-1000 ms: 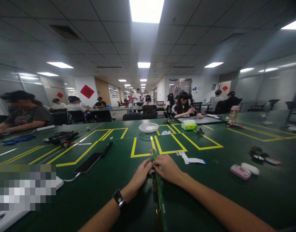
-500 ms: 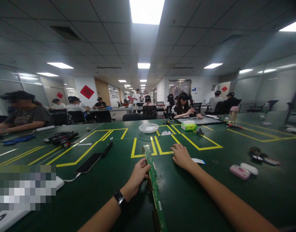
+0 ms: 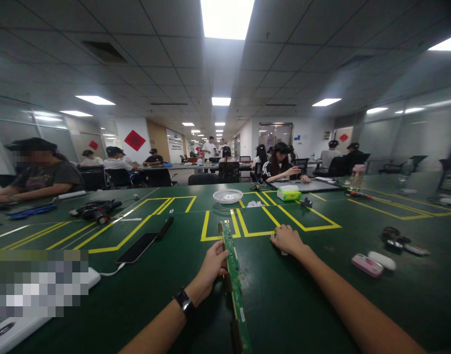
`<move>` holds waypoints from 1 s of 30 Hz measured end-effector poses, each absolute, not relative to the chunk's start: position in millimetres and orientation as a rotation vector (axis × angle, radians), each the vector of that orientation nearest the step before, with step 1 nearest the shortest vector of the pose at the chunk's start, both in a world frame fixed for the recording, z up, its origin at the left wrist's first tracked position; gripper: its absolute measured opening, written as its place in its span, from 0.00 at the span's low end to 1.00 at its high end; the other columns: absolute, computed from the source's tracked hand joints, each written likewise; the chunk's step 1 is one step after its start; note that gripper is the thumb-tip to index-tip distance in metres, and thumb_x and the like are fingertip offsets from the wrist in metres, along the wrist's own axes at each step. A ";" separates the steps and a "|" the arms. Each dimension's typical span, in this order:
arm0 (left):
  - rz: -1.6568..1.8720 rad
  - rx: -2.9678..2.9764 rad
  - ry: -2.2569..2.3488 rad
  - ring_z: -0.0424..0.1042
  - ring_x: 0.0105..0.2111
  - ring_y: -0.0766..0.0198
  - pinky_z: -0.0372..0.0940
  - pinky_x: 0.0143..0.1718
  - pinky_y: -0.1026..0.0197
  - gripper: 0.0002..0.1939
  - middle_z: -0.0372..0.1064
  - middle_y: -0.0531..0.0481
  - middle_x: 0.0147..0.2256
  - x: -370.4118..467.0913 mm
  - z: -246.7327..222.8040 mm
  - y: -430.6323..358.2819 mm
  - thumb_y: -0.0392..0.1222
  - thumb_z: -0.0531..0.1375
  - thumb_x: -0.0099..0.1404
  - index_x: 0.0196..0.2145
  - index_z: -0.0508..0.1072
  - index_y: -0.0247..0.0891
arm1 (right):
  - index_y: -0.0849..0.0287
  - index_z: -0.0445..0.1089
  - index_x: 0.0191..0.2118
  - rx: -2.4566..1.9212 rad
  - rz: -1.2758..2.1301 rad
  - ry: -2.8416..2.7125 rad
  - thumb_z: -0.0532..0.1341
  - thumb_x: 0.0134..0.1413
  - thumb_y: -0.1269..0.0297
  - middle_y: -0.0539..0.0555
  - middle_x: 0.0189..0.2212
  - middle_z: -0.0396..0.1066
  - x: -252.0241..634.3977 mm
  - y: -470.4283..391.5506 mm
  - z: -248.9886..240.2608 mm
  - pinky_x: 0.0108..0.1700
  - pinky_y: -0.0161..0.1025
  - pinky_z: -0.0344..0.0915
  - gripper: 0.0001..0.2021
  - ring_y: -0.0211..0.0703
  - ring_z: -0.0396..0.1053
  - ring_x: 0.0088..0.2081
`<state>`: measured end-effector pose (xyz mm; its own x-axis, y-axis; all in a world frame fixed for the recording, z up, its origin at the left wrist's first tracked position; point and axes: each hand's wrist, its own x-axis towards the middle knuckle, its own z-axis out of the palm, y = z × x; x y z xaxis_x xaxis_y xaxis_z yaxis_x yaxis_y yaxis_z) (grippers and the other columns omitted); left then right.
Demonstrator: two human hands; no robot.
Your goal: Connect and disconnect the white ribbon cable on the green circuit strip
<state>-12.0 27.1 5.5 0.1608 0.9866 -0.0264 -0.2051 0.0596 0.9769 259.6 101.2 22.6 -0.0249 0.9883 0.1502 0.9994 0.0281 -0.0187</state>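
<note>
My left hand (image 3: 212,265) is closed around the edge of a long, narrow green circuit board (image 3: 233,275), thumb on its face. The board points away from me, its near end running out of the bottom of the view. To the right, my right hand (image 3: 289,240) is low at the table with its fingers bent down and together. Under it lies a flat white ribbon cable (image 3: 284,253), mostly hidden by the hand; only small white bits show beside the fingers and below the palm.
Yellow tape (image 3: 221,239) outlines boxes on the green table (image 3: 302,305). A white plastic basket (image 3: 227,196), a green tissue pack (image 3: 289,193) and white scraps (image 3: 254,204) lie ahead. Left are a phone (image 3: 137,247) and a power strip (image 3: 22,324); right, a pink case (image 3: 367,265). People sit beyond.
My right hand has shifted right and slightly nearer, over the white ribbon cable whose blue end showed before. My left hand holds the board in nearly the same place.
</note>
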 end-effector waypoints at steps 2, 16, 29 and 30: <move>1.154 1.095 0.966 0.58 0.15 0.77 0.45 0.14 0.75 0.19 0.61 0.59 0.24 -12.0 3.0 28.7 0.38 0.59 0.58 0.48 0.65 0.38 | 0.64 0.68 0.45 -2.134 -0.096 -2.131 0.56 0.54 0.53 0.66 0.48 0.64 261.6 101.8 22.9 0.44 0.49 0.60 0.19 0.60 0.61 0.51; 1.225 1.056 0.951 0.67 0.17 0.70 0.62 0.19 0.69 0.20 0.68 0.56 0.23 -11.8 5.5 23.6 0.41 0.57 0.61 0.51 0.64 0.38 | 0.63 0.67 0.27 -1.076 1.109 -2.197 0.53 0.56 0.44 0.46 0.18 0.63 175.2 63.1 14.9 0.22 0.29 0.52 0.23 0.32 0.58 0.19; 1.268 1.044 0.928 0.71 0.23 0.67 0.65 0.24 0.68 0.18 0.72 0.53 0.28 -11.2 -0.1 26.9 0.40 0.58 0.61 0.49 0.66 0.37 | 0.61 0.62 0.28 -0.984 1.330 -2.134 0.52 0.56 0.42 0.44 0.18 0.57 165.7 54.0 13.9 0.17 0.27 0.53 0.23 0.30 0.55 0.17; 1.267 1.043 0.928 0.71 0.23 0.67 0.65 0.24 0.68 0.19 0.72 0.53 0.28 -10.9 0.3 26.8 0.41 0.58 0.61 0.49 0.66 0.37 | 0.61 0.62 0.28 -0.999 1.323 -2.128 0.52 0.56 0.42 0.44 0.18 0.58 165.3 53.4 14.0 0.17 0.27 0.53 0.23 0.30 0.55 0.17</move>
